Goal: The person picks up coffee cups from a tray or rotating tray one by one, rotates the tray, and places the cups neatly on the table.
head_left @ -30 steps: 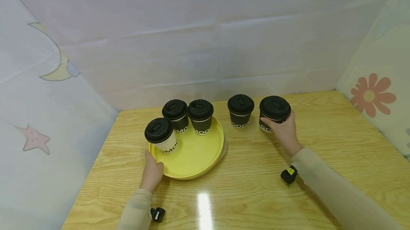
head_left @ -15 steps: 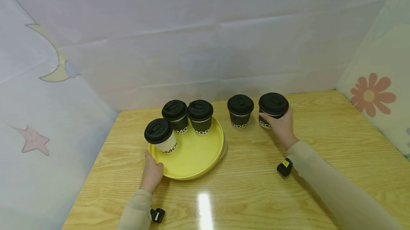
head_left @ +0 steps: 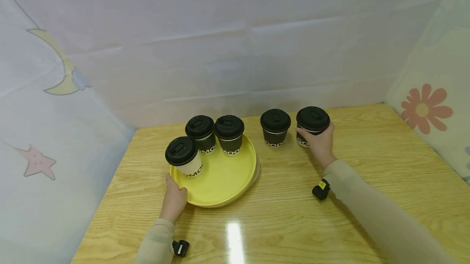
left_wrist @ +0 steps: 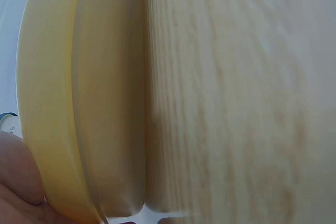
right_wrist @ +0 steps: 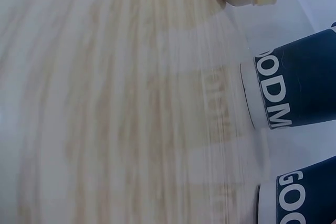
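In the head view my left hand (head_left: 174, 198) grips the near left rim of a round yellow tray (head_left: 224, 186). Three lidded paper coffee cups stand on it: a white cup (head_left: 191, 167) close to that hand, then a black cup (head_left: 207, 143) and another black cup (head_left: 232, 145) behind. Farther right, my right hand (head_left: 322, 143) holds a black coffee cup (head_left: 312, 119), thumb on its near left side. Between it and the tray, a black coffee cup (head_left: 275, 127) stands on the wood; the right wrist view shows the held cup's lettering (right_wrist: 292, 198).
The wooden table (head_left: 279, 223) ends at a pale cloth backdrop (head_left: 249, 52). Pale side walls (head_left: 55, 133) rise at left and right. A pale round base (left_wrist: 107, 103) shows beneath the tray's rim in the left wrist view. Small black devices sit at both wrists.
My right hand has shifted slightly left and away with the cup, closer to the neighbouring cup; over the last half second the cup stays nearly still. Left hand and tray keep their place.
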Tool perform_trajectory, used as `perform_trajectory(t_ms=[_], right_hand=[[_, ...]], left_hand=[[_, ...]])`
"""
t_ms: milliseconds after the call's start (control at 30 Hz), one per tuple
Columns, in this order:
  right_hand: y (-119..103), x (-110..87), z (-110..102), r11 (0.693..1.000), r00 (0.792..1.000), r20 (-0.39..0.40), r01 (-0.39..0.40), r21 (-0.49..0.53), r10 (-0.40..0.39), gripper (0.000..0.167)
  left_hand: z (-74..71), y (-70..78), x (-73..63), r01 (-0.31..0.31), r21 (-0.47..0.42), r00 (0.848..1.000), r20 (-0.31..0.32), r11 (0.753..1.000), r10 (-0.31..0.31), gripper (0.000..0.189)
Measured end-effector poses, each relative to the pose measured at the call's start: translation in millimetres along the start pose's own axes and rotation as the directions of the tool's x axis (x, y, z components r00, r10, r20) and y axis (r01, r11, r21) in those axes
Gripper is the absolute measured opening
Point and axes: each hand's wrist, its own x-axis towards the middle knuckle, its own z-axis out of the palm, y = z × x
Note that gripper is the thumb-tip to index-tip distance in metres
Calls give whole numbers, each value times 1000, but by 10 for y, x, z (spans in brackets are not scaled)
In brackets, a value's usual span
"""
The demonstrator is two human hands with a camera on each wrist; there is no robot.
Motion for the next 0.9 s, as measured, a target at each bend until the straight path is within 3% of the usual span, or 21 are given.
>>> perform_trajectory(t_ms=[300,567,733,900], right_hand=[[56,26,123,998,999,-54,-2,63,5,100],[55,7,155,998,997,-74,26,59,-21,101],[69,-11,131,999,998,-47,34,41,-32,104],[54,-47,56,1000,999,29,18,26,-18,107]], left_hand=[[4,-8,10,-6,2,1000,-3,1000,6,75],[-2,-4,15,-1,-9,1000,2,1000,1,75],[1,-2,7,4,-16,1000,4,1000,-4,75],[3,-2,4,2,-15,1000,3,1000,-2,75]])
